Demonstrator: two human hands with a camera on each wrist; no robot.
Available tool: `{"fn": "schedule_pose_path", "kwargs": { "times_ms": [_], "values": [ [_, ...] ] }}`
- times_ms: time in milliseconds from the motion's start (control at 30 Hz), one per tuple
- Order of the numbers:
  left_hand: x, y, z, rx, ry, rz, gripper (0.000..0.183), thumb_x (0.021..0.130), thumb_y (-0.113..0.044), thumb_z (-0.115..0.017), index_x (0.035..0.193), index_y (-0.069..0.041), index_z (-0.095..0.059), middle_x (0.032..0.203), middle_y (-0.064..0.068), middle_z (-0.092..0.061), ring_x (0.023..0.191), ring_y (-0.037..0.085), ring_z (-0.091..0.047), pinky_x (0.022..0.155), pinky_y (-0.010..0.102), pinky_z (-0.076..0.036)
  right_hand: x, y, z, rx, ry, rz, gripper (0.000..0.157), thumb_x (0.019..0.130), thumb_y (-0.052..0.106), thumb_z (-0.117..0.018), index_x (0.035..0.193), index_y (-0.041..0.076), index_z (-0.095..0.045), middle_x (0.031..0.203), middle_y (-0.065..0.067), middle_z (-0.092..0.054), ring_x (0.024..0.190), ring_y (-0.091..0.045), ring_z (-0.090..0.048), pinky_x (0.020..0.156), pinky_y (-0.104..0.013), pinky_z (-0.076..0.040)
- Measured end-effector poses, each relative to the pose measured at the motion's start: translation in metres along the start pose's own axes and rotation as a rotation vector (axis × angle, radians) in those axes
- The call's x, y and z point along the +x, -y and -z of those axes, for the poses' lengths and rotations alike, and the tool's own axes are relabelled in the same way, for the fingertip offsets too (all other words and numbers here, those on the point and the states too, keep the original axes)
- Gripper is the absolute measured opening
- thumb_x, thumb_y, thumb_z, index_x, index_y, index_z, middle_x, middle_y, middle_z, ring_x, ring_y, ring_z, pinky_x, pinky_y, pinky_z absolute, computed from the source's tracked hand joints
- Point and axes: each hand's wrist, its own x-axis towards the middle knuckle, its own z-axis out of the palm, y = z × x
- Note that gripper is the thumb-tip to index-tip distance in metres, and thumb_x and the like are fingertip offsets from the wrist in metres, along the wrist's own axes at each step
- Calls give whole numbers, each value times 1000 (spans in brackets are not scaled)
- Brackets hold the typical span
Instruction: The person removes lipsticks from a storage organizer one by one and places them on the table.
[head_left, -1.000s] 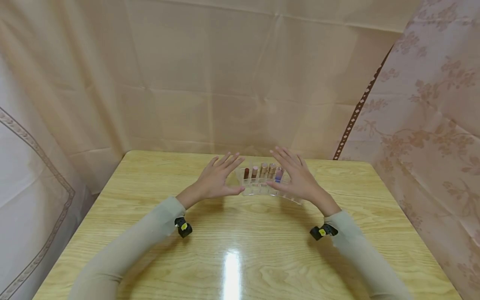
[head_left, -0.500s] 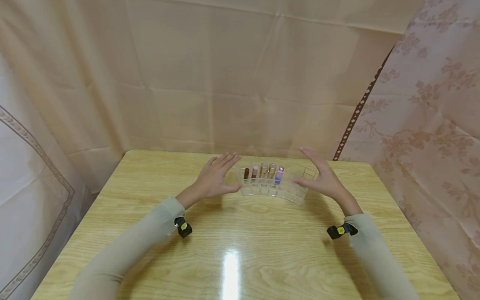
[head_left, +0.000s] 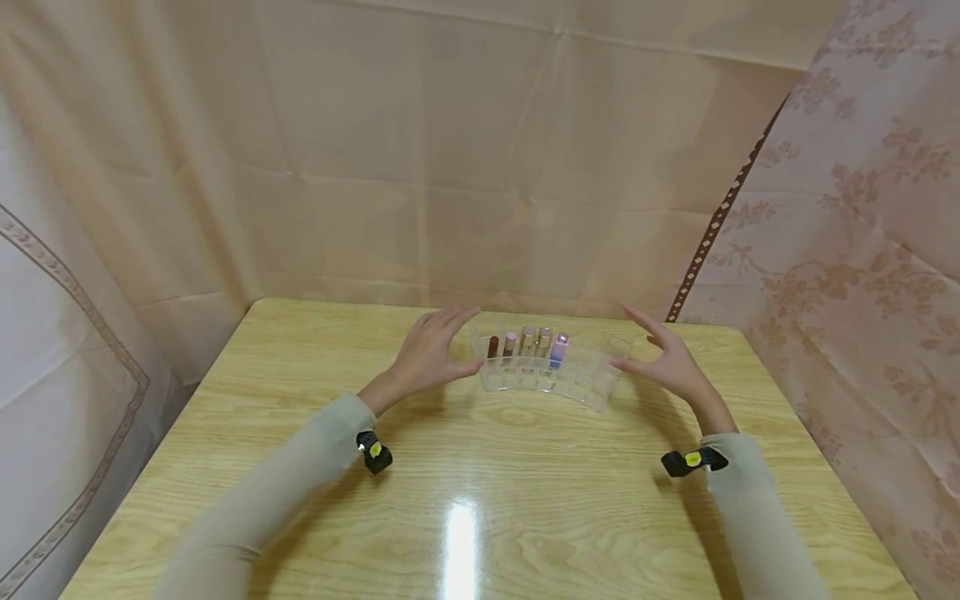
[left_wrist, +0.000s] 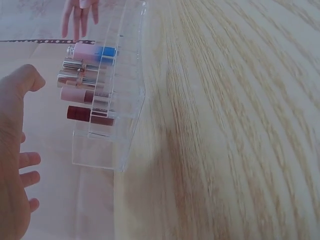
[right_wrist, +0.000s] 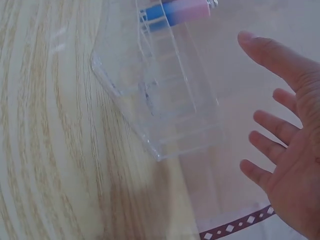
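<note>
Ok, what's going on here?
A person has the left hand and right hand at opposite ends of a clear rack on the table, neither gripping it. Five tubes stand in the rack, grouped toward the left hand; the slots nearer the right hand hold none.

A clear, curved organiser (head_left: 542,384) with divided compartments stands on the table (head_left: 450,467) between the left hand (head_left: 429,354) and the right hand (head_left: 672,367); upright in a row toward its left end stand a dark red tube (head_left: 492,347), a pink-capped brown tube (head_left: 510,343), two shiny gold tubes (head_left: 528,338) and a pink-and-blue tube (head_left: 559,350).
</note>
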Motion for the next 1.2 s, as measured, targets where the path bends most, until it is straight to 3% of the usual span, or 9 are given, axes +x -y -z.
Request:
{"fn": "schedule_pose_path", "kwargs": {
  "times_ms": [233,567,867,1200],
  "values": [
    [4,2,-7,-110,-82,21,74,84,-41,-78,147,-15,-52,144,9,-60,135,32,-53,114,57,-36,1,-11,2,62,32,-3,91,87,15,-81,161,19,-30,163,-20,-35,149,-46,-29,113,-72,-25],
    [16,5,-23,-399,-94,70,72,79,-19,-87,143,-12,-55,128,11,-68,127,30,-56,110,55,-41,4,-24,1,114,65,-3,82,88,11,-79,158,11,-35,157,-26,-40,145,-46,-35,112,-70,-28],
    [23,5,-39,-552,-176,56,61,79,-13,-87,134,-5,-61,118,19,-70,119,33,-58,107,58,-41,5,-24,4,176,112,-13,79,89,8,-77,157,9,-37,156,-27,-40,143,-50,-35,114,-70,-25],
    [23,3,-46,-601,-198,73,51,79,-12,-87,124,0,-67,115,13,-70,113,31,-58,104,61,-43,5,-29,-1,191,148,-24,78,89,10,-77,156,7,-38,156,-24,-43,143,-48,-37,115,-68,-26]
  ]
}}
